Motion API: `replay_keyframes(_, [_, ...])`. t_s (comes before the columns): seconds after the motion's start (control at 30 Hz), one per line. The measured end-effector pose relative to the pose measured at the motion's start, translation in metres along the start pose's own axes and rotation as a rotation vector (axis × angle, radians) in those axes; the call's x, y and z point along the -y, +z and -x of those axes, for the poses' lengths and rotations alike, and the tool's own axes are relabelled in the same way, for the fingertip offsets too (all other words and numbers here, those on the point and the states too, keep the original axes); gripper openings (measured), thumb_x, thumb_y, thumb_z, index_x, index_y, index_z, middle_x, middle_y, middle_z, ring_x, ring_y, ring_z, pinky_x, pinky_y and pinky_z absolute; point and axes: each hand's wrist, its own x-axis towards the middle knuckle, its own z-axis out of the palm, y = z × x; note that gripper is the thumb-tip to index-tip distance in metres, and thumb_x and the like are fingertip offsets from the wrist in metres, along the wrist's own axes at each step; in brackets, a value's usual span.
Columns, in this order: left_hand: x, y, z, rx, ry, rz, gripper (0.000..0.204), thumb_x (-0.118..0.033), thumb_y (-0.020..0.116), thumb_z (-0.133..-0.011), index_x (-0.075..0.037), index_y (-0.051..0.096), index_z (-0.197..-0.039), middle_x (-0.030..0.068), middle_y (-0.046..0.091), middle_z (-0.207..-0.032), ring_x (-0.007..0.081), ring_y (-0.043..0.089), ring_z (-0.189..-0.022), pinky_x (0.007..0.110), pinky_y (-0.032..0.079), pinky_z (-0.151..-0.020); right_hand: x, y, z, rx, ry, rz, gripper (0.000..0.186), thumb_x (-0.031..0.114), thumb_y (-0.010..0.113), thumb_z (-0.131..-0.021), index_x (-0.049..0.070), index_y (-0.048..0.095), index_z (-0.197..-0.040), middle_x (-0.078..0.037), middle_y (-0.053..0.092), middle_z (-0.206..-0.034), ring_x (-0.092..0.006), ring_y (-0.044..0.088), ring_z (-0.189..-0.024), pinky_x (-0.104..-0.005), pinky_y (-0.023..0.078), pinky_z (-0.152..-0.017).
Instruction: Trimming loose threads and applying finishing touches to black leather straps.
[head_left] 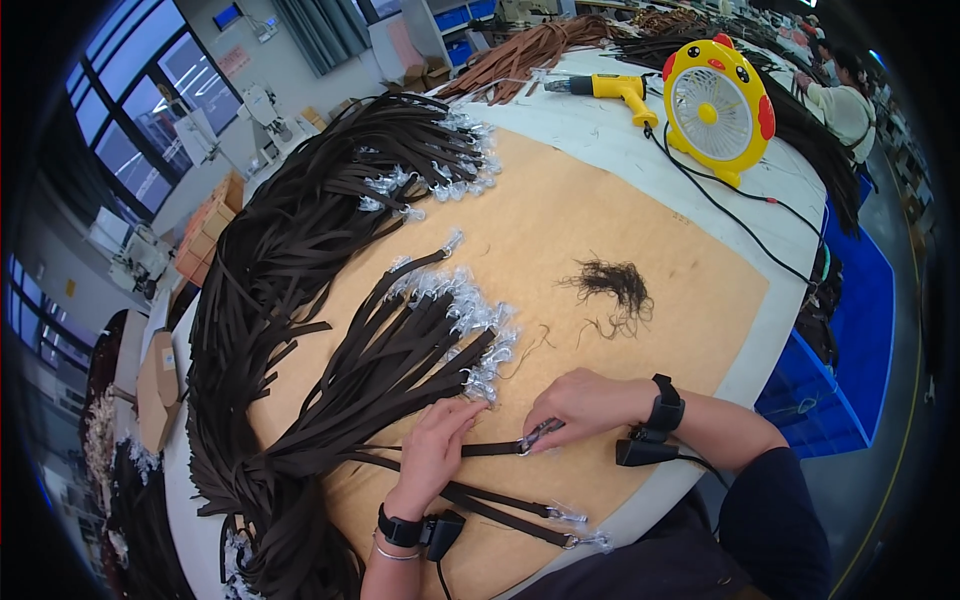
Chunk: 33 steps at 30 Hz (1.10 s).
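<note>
My left hand (432,450) lies over a dark strap (480,449), fingers bent together beside plastic-wrapped clips (480,380); whatever its fingertips hold is unclear. My right hand (572,408) is closed on a metal clip (543,432) at that strap’s end. Above my left hand a fan-shaped bundle of dark straps (385,365) ends in wrapped clips. Two more straps (510,515) with wrapped clips lie below my hands. A long pile of dark straps (260,250) curves along the left, and a tangle of dark threads (615,290) lies on the tan board (690,330).
A yellow fan (710,115), a yellow heat gun (625,95) and cables stand or lie at the back right, near brown straps (530,55). A blue bin (855,370) sits right of the table. A co-worker (840,110) is at the far right. Sewing machines (260,120) stand back left.
</note>
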Motion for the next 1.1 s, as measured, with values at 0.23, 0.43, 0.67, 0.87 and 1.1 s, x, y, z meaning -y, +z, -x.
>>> replay_keyframes(0.23, [0.008, -0.028, 0.024, -0.088, -0.189, -0.103, 0.037, 0.003, 0.059, -0.090, -0.010, 0.067, -0.123, 0.0114, 0.067, -0.109, 0.0322, 0.063, -0.103, 0.039, 0.052, -0.087, 0.004, 0.012, -0.024, -0.336, 0.079, 0.034, 0.026, 0.026, 0.059, -0.096, 0.012, 0.070, -0.116, -0.012, 0.072, -0.096, -0.0348, 0.069, -0.089, -0.0460, 0.052, -0.074])
replay_keyframes(0.43, [0.013, -0.021, 0.034, -0.139, -0.269, -0.061, 0.036, 0.007, 0.066, -0.084, -0.005, 0.068, -0.118, 0.0110, 0.067, -0.100, 0.0237, 0.068, -0.089, 0.032, 0.054, -0.077, 0.004, 0.065, -0.074, -0.348, -0.289, 0.008, 0.036, 0.012, 0.050, -0.098, 0.001, 0.058, -0.132, -0.019, 0.060, -0.131, -0.0344, 0.058, -0.120, -0.0445, 0.048, -0.097])
replay_keyframes(0.67, [0.013, -0.023, 0.061, 0.013, -0.348, -0.004, 0.024, -0.004, 0.076, -0.080, -0.007, 0.071, -0.102, 0.0054, 0.065, -0.082, 0.0201, 0.066, -0.066, 0.032, 0.052, -0.062, -0.027, 0.021, 0.000, -0.292, -0.209, 0.272, 0.035, 0.010, 0.053, -0.092, -0.001, 0.062, -0.123, -0.017, 0.063, -0.125, -0.0325, 0.062, -0.116, -0.0436, 0.051, -0.095])
replay_keyframes(0.87, [0.001, -0.018, 0.028, 0.017, -0.165, -0.059, 0.020, -0.006, 0.077, -0.079, -0.006, 0.068, -0.097, 0.0052, 0.065, -0.088, 0.0238, 0.066, -0.076, 0.035, 0.052, -0.066, -0.017, -0.019, 0.003, -0.547, 0.219, 0.485, 0.020, 0.006, 0.054, -0.090, 0.002, 0.062, -0.108, -0.009, 0.067, -0.102, -0.0314, 0.069, -0.091, -0.0426, 0.056, -0.073])
replay_keyframes(1.1, [0.012, -0.016, -0.032, -0.070, -0.075, -0.607, 0.026, -0.002, 0.072, -0.079, -0.007, 0.065, -0.103, 0.0064, 0.062, -0.103, 0.0288, 0.060, -0.102, 0.039, 0.050, -0.078, 0.002, 0.018, -0.016, -0.445, -0.130, 0.287, 0.039, 0.008, 0.053, -0.091, 0.010, 0.059, -0.129, -0.008, 0.060, -0.138, -0.0308, 0.069, -0.089, -0.0410, 0.058, -0.075])
